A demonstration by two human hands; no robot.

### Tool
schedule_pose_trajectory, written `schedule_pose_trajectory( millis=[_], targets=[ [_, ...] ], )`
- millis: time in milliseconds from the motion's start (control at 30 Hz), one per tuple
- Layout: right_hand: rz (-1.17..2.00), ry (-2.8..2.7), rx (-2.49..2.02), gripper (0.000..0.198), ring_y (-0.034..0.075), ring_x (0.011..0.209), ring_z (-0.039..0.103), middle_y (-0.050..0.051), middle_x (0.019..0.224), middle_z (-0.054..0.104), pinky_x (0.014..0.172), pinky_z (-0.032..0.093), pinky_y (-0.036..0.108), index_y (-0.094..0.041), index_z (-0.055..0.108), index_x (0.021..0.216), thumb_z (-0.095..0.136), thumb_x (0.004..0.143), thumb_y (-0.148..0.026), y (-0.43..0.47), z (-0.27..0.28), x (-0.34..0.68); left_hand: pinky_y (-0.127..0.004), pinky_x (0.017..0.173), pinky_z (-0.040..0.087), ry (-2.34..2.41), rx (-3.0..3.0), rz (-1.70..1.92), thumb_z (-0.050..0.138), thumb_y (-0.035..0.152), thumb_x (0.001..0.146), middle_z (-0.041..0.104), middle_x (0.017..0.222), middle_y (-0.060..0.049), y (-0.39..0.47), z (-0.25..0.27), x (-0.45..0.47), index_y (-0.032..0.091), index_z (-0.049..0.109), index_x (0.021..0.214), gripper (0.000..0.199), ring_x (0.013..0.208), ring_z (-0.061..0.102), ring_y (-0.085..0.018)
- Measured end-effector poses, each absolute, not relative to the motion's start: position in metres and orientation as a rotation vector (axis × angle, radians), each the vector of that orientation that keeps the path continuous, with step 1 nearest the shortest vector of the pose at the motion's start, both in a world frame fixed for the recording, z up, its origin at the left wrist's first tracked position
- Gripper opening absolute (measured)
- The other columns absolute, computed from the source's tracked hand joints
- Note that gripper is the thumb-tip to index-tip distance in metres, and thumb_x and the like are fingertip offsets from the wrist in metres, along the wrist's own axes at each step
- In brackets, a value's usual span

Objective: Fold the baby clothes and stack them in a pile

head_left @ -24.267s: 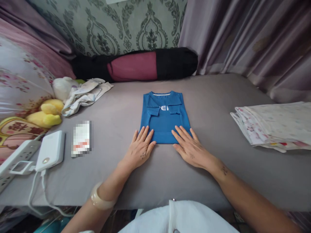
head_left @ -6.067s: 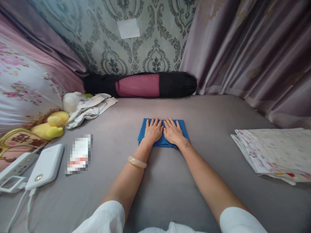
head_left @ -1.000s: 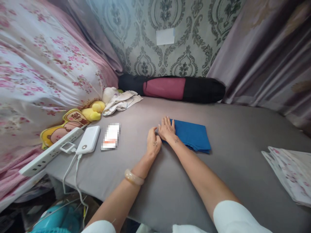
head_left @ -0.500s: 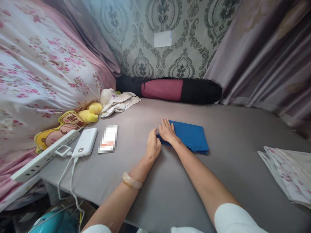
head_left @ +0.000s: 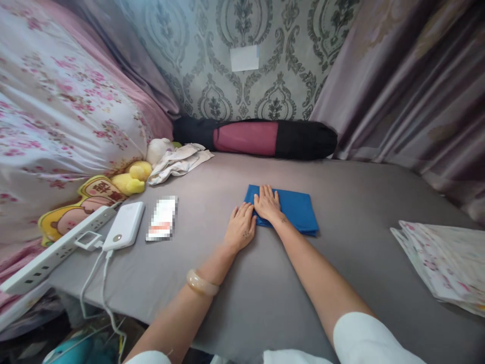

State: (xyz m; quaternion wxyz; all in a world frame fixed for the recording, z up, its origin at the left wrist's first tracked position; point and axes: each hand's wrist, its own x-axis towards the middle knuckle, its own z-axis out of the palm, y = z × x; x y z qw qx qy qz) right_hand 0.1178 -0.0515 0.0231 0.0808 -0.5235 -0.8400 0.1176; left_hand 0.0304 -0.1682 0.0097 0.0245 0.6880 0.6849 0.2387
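A folded blue cloth lies flat on the grey covered surface in front of me. My right hand rests palm down on its left part, fingers stretched forward. At the cloth's left edge is my left hand, also palm down with its fingers extended, the fingertips at or just over the edge. Neither hand grips anything. The part of the cloth under my right palm is hidden. A pale bangle circles my left wrist.
To the left lie a phone, a white power bank with cables, and a power strip. Plush toys and a crumpled cloth sit behind them. A long black-and-red bag lines the wall. Folded floral fabric lies at right.
My left hand's fingers have uncurled from the cloth's left edge and now lie flat. My right hand has shifted slightly inward on the cloth. The whole view has moved a little.
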Motion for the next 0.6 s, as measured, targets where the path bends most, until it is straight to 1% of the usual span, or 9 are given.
schedule_pose_trajectory(
  millis=[100, 300, 467, 600],
  targets=[
    [0.405, -2.496, -1.581, 0.062, 0.024, 0.147, 0.014, 0.013, 0.158, 0.023, 0.119, 0.01, 0.044, -0.003, 0.026, 0.15, 0.016, 0.099, -0.036, -0.049, 0.029, 0.125, -0.047, 0.115, 0.03, 2.129, 2.136, 0.734, 0.031, 0.028, 0.098, 0.051, 0.143, -0.013, -0.168, 0.008, 0.03, 0.016, 0.046, 0.135, 0.042, 0.138, 0.04, -0.024],
    [0.259, -2.417, -1.71, 0.062, 0.026, 0.147, 0.013, 0.015, 0.158, 0.023, 0.119, 0.006, 0.047, -0.001, 0.026, 0.15, 0.018, 0.099, -0.036, -0.044, 0.031, 0.153, -0.047, 0.114, 0.03, 2.13, 2.168, 0.684, 0.03, 0.028, 0.099, 0.05, 0.143, -0.013, -0.169, 0.011, 0.031, 0.017, 0.047, 0.136, 0.043, 0.138, 0.039, -0.025],
    [0.225, -2.443, -1.725, 0.062, 0.026, 0.147, 0.014, 0.016, 0.157, 0.026, 0.118, 0.006, 0.047, 0.0, 0.029, 0.149, 0.019, 0.099, -0.037, -0.044, 0.021, 0.164, -0.048, 0.114, 0.03, 2.15, 2.19, 0.625, 0.032, 0.031, 0.099, 0.049, 0.144, -0.013, -0.17, 0.013, 0.031, 0.019, 0.051, 0.134, 0.042, 0.137, 0.04, -0.027],
    [0.224, -2.433, -1.716, 0.063, 0.025, 0.147, 0.014, 0.015, 0.157, 0.026, 0.119, 0.006, 0.046, 0.0, 0.028, 0.149, 0.019, 0.099, -0.037, -0.045, 0.018, 0.163, -0.048, 0.113, 0.031, 2.153, 2.213, 0.635, 0.033, 0.032, 0.099, 0.049, 0.144, -0.013, -0.169, 0.01, 0.031, 0.019, 0.052, 0.134, 0.041, 0.137, 0.04, -0.027]
  ],
)
